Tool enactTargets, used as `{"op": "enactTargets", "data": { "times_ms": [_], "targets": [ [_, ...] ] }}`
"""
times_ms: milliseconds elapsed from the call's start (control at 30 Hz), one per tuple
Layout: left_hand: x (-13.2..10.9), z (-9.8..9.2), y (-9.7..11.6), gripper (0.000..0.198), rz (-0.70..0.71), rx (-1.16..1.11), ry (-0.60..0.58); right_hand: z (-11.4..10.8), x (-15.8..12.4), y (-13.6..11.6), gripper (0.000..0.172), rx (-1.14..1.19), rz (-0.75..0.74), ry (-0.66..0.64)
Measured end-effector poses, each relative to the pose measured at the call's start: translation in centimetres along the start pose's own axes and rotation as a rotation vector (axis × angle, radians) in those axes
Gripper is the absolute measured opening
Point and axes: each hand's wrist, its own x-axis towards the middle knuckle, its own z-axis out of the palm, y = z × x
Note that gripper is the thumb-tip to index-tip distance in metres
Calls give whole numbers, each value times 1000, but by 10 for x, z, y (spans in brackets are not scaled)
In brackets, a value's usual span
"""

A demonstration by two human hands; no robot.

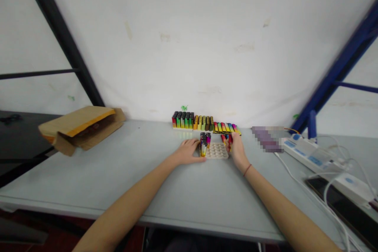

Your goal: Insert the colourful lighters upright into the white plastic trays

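A pale tray [217, 151] with rows of round holes lies on the table in front of me. Several lighters [203, 144] stand upright in its left end; the holes across the rest show bare. My left hand [188, 152] is closed around that left end, thumb along the near side. At the tray's right end my right hand [238, 152] is closed on red and blue lighters [226, 140], partly hidden by its fingers; I cannot tell how many. Just behind it, a row of multicoloured lighters [225, 127] lies flat, side by side.
Behind the tray stand a block of black-topped lighters [183, 120] and a block of yellow ones [203, 123]. An open cardboard box [85, 126] lies at left. Rightward are a blurred-out item [268, 139], a power strip [321, 161], white cables and a phone [348, 204].
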Motion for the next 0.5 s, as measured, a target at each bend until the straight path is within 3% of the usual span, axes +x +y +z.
{"op": "enactTargets", "data": {
  "times_ms": [100, 200, 400, 500],
  "targets": [
    [0, 0, 1, 81, -2, 1, 2, 3, -5, -11, 34, -129, -147, -4],
    [0, 1, 0, 80, -2, -7, 11, 5, -9, -18, 34, -212, -252, -73],
    [0, 3, -1, 78, 10, -19, 22, 10, -13, -14, 31, -165, -236, -248],
    [-1, 2, -1, 77, 8, -13, 21, 11, -15, -11, 25, -295, -314, -271]
  ]
}}
